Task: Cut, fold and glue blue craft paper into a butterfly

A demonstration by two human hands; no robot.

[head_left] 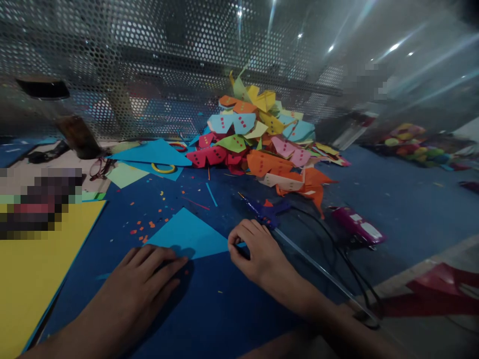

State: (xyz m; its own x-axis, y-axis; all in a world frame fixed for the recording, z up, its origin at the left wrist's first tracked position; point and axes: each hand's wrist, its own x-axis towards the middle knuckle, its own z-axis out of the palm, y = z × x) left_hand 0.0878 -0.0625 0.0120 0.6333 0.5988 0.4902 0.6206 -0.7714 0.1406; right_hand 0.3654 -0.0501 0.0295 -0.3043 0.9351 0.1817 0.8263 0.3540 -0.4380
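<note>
A blue paper triangle (187, 233) lies on the dark blue table, its point facing away from me. My left hand (149, 271) rests with fingers stretched out over its lower left part. At the right corner, my right hand (258, 249) has thumb and forefinger curled together in a pinch on the paper. Just beyond that hand lies a dark blue glue gun (264, 212) with a clear glue stick (314, 264) running out of its back. Small orange paper scraps (144, 230) are scattered left of the triangle.
Folded, dotted paper butterflies (239, 132) form a colourful heap by the perforated metal panel (168, 60). Left are yellow sheets (48, 279), a jar with a dark lid (75, 124) and scissors (99, 167). A purple punch-like object (357, 227) and black cable (340, 249) lie right.
</note>
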